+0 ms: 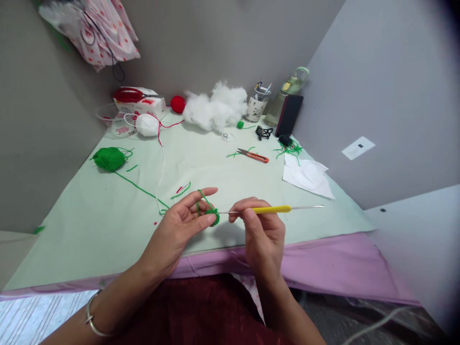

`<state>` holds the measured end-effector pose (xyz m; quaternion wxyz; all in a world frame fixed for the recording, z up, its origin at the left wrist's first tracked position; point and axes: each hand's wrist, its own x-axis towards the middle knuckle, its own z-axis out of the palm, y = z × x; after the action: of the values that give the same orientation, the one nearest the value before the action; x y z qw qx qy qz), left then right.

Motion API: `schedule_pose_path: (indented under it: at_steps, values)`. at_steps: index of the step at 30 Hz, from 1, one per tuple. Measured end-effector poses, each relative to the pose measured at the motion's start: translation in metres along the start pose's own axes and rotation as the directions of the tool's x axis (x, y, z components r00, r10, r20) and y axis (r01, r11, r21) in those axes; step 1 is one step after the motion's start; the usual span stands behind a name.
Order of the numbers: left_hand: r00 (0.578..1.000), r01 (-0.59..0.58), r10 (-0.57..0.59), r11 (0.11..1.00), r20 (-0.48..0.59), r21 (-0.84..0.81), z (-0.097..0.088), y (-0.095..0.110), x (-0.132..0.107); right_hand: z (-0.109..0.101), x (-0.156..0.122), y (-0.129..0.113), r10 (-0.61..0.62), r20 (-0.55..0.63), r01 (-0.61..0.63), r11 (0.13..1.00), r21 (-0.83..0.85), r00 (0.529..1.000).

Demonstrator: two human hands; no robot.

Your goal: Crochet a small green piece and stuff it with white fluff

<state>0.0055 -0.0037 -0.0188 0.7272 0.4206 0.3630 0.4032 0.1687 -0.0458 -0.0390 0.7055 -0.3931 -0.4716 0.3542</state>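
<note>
My left hand [183, 221] pinches a small green crochet piece [214, 217] between thumb and fingers, with a strand of green yarn looped over the raised index finger. My right hand [262, 232] is closed round a crochet hook [271, 210] with a yellow handle and metal shafts at both ends. The hook's left tip reaches the crochet piece; whether it sits inside a stitch is too small to tell. From the left hand the green strand runs back across the table to a green yarn ball [109, 159].
Orange-handled thread snips [253, 155] lie mid-table. Behind are white stuffing [217, 108], a red yarn ball [178, 104], a white yarn ball [147, 125], a pen cup [257, 105], a bottle [278, 108] and a leaning phone [289, 115]. White paper [305, 175] lies right.
</note>
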Motion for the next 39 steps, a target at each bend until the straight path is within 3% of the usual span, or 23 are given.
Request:
schedule_pose_path:
  at_steps: [8, 12, 16, 20, 27, 31, 35, 37, 39]
  values:
    - [1.0, -0.011, 0.012, 1.0, -0.024, 0.028, -0.004, -0.002, 0.0, -0.002, 0.0, -0.008, -0.094, 0.072, 0.105, 0.981, -0.162, 0.993]
    - [1.0, 0.011, -0.011, 1.0, 0.017, 0.008, -0.004, -0.002, 0.001, -0.004, 0.003, -0.004, 0.039, 0.059, -0.04, 0.999, 0.019, 0.997]
    - [0.999, 0.003, -0.002, 1.0, 0.046, -0.026, -0.003, -0.003, 0.001, 0.001, 0.004, 0.002, 0.226, 0.052, -0.232, 0.937, 0.263, 0.973]
    - [0.999, -0.017, 0.019, 0.999, 0.044, -0.048, -0.002, -0.004, 0.0, 0.008, 0.002, 0.006, 0.27, 0.05, -0.271, 0.904, 0.33, 0.961]
    - [0.998, -0.053, 0.054, 0.998, -0.023, 0.044, 0.001, -0.009, 0.001, 0.013, -0.008, 0.01, 0.04, 0.012, -0.04, 0.999, -0.007, 0.999]
    - [0.999, -0.044, 0.043, 0.998, 0.013, 0.042, 0.0, -0.008, 0.0, 0.016, -0.011, 0.008, 0.009, -0.01, -0.01, 0.995, -0.095, 1.0]
    - [0.999, -0.009, 0.013, 0.996, -0.042, 0.094, -0.018, 0.013, 0.003, 0.012, -0.005, 0.009, 0.107, -0.006, -0.107, 0.993, 0.041, 0.994]
    - [0.982, -0.073, 0.096, 0.987, -0.166, 0.14, -0.036, 0.028, 0.005, 0.009, -0.001, 0.009, 0.141, -0.014, -0.139, 0.982, 0.128, 0.99]
    - [0.962, -0.137, 0.178, 0.971, -0.208, 0.197, -0.057, 0.042, 0.008, 0.007, 0.002, 0.008, 0.169, -0.011, -0.164, 0.97, 0.181, 0.986]
